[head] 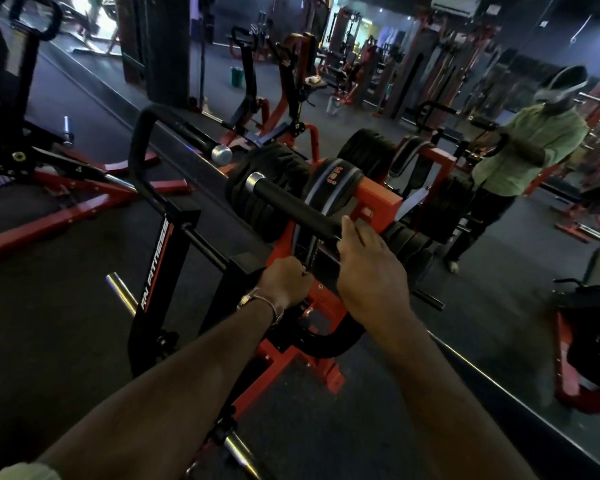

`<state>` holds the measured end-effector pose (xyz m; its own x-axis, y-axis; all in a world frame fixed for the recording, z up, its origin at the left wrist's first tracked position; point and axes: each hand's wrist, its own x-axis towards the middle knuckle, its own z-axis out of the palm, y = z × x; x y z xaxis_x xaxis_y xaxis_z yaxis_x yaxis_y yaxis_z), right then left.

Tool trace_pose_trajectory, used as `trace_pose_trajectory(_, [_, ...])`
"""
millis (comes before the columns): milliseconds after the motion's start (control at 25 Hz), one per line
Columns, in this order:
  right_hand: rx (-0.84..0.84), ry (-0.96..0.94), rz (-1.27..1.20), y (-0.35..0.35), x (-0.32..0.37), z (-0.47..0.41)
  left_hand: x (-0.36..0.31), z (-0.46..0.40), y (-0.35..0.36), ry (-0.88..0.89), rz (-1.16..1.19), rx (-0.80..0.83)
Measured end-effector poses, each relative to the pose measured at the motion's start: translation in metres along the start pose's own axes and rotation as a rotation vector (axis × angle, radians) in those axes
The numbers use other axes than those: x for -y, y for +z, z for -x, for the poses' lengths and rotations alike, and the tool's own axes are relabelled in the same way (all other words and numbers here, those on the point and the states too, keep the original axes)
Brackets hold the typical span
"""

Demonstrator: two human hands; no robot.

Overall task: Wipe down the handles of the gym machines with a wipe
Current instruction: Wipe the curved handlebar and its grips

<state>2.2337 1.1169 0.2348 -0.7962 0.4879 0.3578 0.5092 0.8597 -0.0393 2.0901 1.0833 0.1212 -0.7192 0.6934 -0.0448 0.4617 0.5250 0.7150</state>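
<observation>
We see black foam handle point(291, 206) running up-left, chrome cap at far end. Right hand point(371, 268) fingers curl round near end; left hand point(284, 282) fingers clenched on machine frame point(243, 263).

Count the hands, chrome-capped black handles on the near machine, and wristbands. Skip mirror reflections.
Hands: 2 (left hand, right hand over the near handle)
Chrome-capped black handles: 2 (near handle, far handle)
Wristbands: 1 (wristband on the left wrist)
Total: 5
</observation>
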Motion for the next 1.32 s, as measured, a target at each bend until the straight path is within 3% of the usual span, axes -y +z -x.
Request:
trace_pose_trajectory(120, [0.232,0.071,-0.374,-0.021,-0.002,-0.034,-0.001,0.002,-0.002,-0.014,0.033,-0.018])
trace_pose_trajectory(360, [0.391,0.427,-1.250,-0.024,-0.037,-0.008,0.002,0.004,-0.004,0.051,0.058,-0.031])
trace_pose_trajectory(520, [0.591,0.464,-1.284,-0.035,-0.026,-0.056,0.000,0.003,-0.005,0.057,0.052,-0.053])
trace_pose_trajectory(640, [0.553,0.362,-1.073,-0.033,-0.020,-0.054,0.001,0.004,-0.004,0.057,0.086,-0.078])
trace_pose_trajectory(800, [0.245,0.137,-0.481,-0.028,-0.013,-0.012,0.003,0.001,0.001,0.035,0.109,-0.091])
trace_pose_trajectory(960, [-0.038,-0.041,0.175,0.003,0.022,-0.026,0.001,-0.009,0.003,0.024,0.055,-0.048])
trace_pose_trajectory(1080, [-0.057,-0.061,0.295,0.010,0.022,-0.022,0.001,-0.011,0.007,0.035,-0.008,0.037])
trace_pose_trajectory(1200, [-0.093,-0.062,0.307,0.007,0.004,0.002,0.003,-0.014,0.010,0.001,-0.025,0.000])
trace_pose_trajectory(1320, [0.000,-0.105,0.258,0.000,0.014,-0.017,0.000,-0.012,0.011,0.016,-0.052,0.022])
